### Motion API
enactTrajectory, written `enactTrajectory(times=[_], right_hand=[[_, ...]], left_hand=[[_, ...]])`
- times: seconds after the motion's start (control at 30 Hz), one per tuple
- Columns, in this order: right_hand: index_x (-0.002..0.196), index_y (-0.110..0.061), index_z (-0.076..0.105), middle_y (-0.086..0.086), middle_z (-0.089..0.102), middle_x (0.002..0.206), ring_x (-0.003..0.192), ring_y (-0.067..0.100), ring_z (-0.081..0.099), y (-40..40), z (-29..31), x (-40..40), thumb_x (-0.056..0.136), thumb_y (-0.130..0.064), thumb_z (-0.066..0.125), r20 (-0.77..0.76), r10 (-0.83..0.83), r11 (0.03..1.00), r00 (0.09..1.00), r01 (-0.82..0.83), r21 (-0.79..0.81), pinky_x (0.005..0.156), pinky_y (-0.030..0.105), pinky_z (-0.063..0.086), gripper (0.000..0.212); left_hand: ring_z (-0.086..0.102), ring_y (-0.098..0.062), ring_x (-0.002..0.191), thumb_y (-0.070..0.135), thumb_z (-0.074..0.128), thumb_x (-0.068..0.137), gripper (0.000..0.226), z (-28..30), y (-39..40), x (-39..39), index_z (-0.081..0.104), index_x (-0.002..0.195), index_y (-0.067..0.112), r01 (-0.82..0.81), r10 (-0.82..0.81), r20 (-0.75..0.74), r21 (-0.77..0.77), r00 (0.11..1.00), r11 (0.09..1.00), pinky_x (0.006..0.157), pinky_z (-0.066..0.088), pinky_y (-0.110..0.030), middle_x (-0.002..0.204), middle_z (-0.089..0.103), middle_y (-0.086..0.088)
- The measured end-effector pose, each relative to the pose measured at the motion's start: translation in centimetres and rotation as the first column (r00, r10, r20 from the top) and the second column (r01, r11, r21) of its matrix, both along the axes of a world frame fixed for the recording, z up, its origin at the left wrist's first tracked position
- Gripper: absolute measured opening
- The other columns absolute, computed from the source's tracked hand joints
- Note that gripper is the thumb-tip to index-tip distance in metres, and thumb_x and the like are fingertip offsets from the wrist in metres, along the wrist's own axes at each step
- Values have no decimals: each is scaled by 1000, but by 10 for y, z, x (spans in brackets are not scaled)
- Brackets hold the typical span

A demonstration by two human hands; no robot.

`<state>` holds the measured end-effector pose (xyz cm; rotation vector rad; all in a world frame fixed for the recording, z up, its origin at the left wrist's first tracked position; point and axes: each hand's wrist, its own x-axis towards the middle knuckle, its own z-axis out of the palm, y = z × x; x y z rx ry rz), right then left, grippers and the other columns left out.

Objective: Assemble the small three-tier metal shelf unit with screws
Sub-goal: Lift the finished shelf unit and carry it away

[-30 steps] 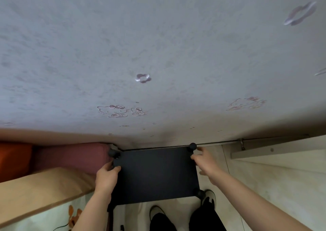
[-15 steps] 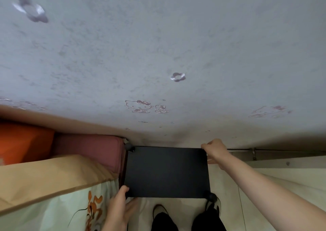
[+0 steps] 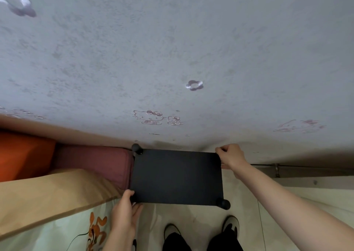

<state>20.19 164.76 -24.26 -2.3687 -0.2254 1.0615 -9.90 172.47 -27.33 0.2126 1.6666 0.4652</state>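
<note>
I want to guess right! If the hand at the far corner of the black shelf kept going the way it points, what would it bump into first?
Probably the wall. The right hand grips the shelf top at its far right corner, reaching forward, and the wall looks just behind it, though depth is unclear.

Black shelf unit [image 3: 177,176] against the wall [image 3: 172,49]; left hand [image 3: 124,210] grips its near corner, right hand [image 3: 230,156] its far corner.

This is a home, most likely a bedroom. A bed [image 3: 57,193] with a tan cover and a cartoon-print sheet [image 3: 76,231] fills the lower left, with a maroon cushion [image 3: 92,160] and an orange cushion [image 3: 23,155] against the wall [image 3: 172,49], whose grey paper carries cartoon cat drawings [image 3: 148,117] and flower shapes [image 3: 194,85]
</note>
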Motion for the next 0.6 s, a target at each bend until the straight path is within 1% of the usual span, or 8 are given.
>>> enactTrajectory(times=[0.07,0.1,0.17,0.27,0.37,0.47,0.53,0.6], right_hand=[[78,5,61,13,55,74,71,30,60,6,0,-1,95,-15,54,5,37,999,999,-37,2,78,54,58,27],[74,-3,59,12,53,72,69,27,56,9,0,-3,95,-15,54,19,61,998,998,-61,0,79,55,57,25],[72,-9,56,11,50,70,69,24,52,16,0,-9,94,-16,54,32,91,996,995,-91,13,82,56,55,23],[70,-7,53,10,48,68,68,23,50,26,0,-15,94,-14,53,30,111,993,993,-112,39,84,55,55,24],[70,-5,52,10,50,66,68,23,52,31,-5,-16,93,-14,54,53,96,994,994,-98,41,82,53,56,25],[81,3,62,15,64,78,79,29,65,31,-9,-14,90,-16,58,12,8,998,1000,-8,59,82,52,58,22],[91,6,67,16,66,80,86,35,68,30,-11,-10,88,-18,61,-21,-71,995,997,72,70,81,52,58,24],[91,4,68,16,66,80,87,36,68,30,-12,-8,88,-19,64,-36,-104,991,994,107,82,79,52,59,24]], left_hand=[[60,-23,89,10,56,95,5,-2,3,-2,60,94,14,-23,23,-4,-5,1000,1000,89,47,-37,98,61,-6],[60,-25,91,10,55,96,5,-3,4,-4,60,98,12,-37,37,-8,-16,999,999,91,46,-37,98,60,-7],[58,-28,102,11,54,96,15,-5,5,-10,56,111,12,-74,73,-25,-30,997,997,94,45,-36,101,59,-10],[55,-28,109,12,52,95,20,-8,8,-13,55,115,15,-107,107,-41,-2,993,994,96,45,-35,113,58,-10],[55,-27,110,14,51,95,22,-12,14,-11,55,117,16,-91,93,-40,37,995,995,96,45,-36,115,57,-8],[57,-27,109,15,51,95,22,-16,13,-11,56,117,15,-89,91,-22,56,996,994,95,45,-36,115,59,-8],[58,-26,108,16,52,96,24,-16,13,-10,56,119,15,-90,90,8,55,996,994,94,46,-36,115,60,-8],[58,-26,108,19,53,96,27,-17,16,-10,56,123,16,-94,93,22,58,995,994,94,46,-36,119,60,-7]])
